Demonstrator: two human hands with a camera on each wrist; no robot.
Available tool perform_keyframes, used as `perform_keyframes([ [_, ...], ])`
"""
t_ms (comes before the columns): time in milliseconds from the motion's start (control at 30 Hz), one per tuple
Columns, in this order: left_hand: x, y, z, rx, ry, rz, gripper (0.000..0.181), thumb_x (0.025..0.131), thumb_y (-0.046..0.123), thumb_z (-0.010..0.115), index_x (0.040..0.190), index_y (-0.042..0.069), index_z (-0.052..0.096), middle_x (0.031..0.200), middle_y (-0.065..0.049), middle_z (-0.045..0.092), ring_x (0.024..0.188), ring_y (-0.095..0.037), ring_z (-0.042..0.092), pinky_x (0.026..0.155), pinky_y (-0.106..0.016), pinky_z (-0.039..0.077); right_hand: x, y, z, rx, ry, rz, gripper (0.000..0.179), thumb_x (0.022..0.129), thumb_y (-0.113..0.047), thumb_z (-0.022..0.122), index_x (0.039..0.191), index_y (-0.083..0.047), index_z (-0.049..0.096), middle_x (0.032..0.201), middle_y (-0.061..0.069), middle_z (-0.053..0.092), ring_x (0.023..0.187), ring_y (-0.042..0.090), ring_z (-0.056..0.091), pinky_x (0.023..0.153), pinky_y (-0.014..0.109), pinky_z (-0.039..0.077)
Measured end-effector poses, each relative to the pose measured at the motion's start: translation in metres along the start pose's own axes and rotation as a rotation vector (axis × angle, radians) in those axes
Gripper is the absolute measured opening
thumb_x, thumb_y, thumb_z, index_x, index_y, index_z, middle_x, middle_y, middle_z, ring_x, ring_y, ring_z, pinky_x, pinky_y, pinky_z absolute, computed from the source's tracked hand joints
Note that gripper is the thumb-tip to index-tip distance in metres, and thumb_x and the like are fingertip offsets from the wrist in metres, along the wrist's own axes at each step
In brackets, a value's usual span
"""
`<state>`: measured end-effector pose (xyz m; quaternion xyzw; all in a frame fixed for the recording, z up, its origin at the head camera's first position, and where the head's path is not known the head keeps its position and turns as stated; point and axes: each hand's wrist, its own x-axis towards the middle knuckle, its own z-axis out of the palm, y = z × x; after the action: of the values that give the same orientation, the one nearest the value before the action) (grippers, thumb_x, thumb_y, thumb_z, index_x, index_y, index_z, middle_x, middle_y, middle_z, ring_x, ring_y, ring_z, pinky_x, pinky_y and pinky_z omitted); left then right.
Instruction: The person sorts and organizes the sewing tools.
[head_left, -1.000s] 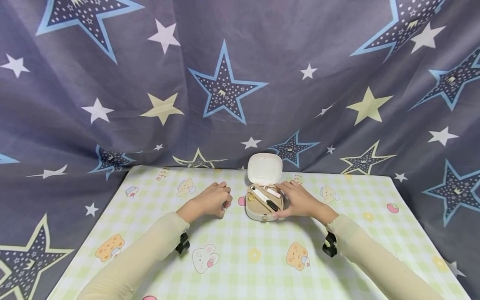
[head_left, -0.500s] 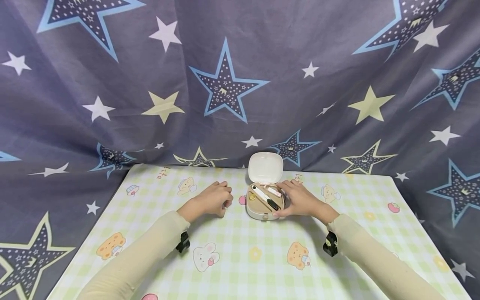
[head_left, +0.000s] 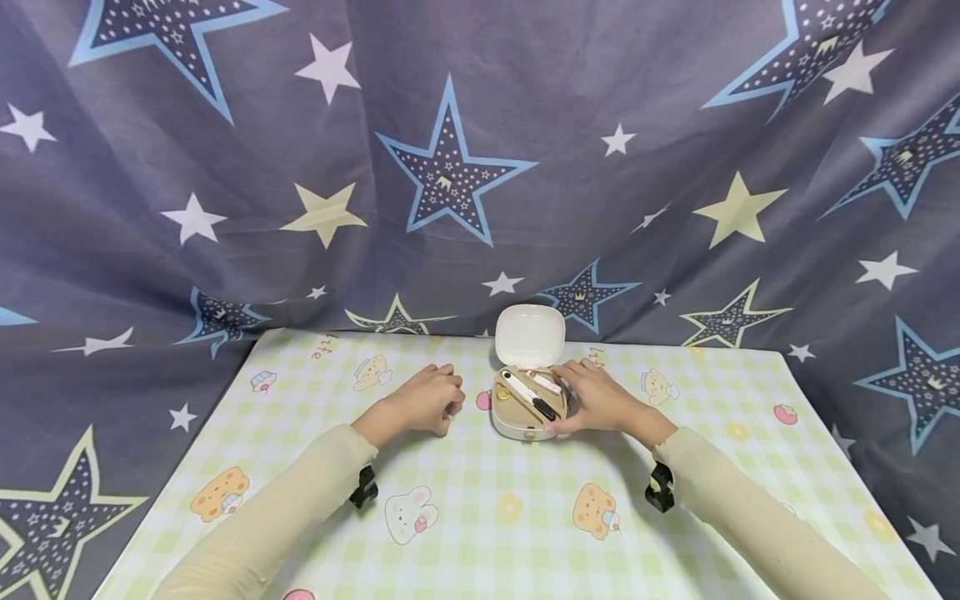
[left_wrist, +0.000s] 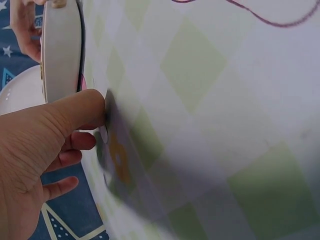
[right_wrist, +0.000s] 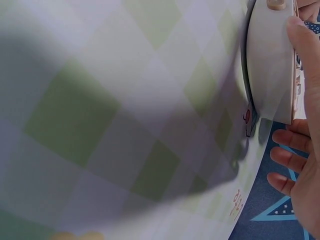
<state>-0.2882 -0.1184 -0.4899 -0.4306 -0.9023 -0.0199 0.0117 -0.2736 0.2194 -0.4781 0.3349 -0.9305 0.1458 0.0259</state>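
A small white case (head_left: 513, 430) with a tan lining stands near the far edge of the table, its white lid (head_left: 529, 335) raised. Inside lie a slim white-and-black stick (head_left: 528, 393), a small pink-and-white item (head_left: 545, 382) and a tiny gold-coloured piece (head_left: 503, 393). My right hand (head_left: 596, 400) holds the case's right side, thumb at the front corner and fingers toward the back. In the right wrist view the thumb (right_wrist: 304, 42) touches the case's rim. My left hand (head_left: 423, 398) rests on the cloth left of the case, fingers loosely curled, holding nothing visible.
A green-and-white checked tablecloth (head_left: 480, 517) with cartoon prints covers the table. Directly behind its far edge hangs a dark star-patterned curtain (head_left: 600, 217). Dark wrist cameras (head_left: 660, 488) sit under both forearms.
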Motion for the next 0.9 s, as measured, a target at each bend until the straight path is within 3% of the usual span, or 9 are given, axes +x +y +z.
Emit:
perform_keyframes([
  [633, -0.001, 0.01, -0.001, -0.012, -0.025, 0.003, 0.019, 0.063, 0.01, 0.074, 0.065, 0.021, 0.059, 0.072, 0.009, 0.047, 0.075, -0.014, 0.038, 0.068, -0.029, 0.032, -0.007, 0.001, 0.003, -0.003, -0.024, 0.005, 0.105, 0.068, -0.066, 0.083, 0.141, 0.003, 0.053, 0.13, 0.015, 0.064, 0.108, 0.028, 0.056, 0.099, 0.049, 0.046],
  [900, 0.001, 0.006, -0.005, -0.012, -0.033, -0.032, 0.018, 0.063, 0.009, 0.075, 0.065, 0.019, 0.06, 0.072, 0.008, 0.047, 0.076, -0.015, 0.038, 0.07, -0.03, 0.032, 0.0, -0.001, -0.003, 0.013, -0.024, 0.008, 0.104, 0.069, -0.063, 0.084, 0.142, 0.003, 0.053, 0.13, 0.017, 0.063, 0.113, 0.032, 0.056, 0.103, 0.053, 0.044],
])
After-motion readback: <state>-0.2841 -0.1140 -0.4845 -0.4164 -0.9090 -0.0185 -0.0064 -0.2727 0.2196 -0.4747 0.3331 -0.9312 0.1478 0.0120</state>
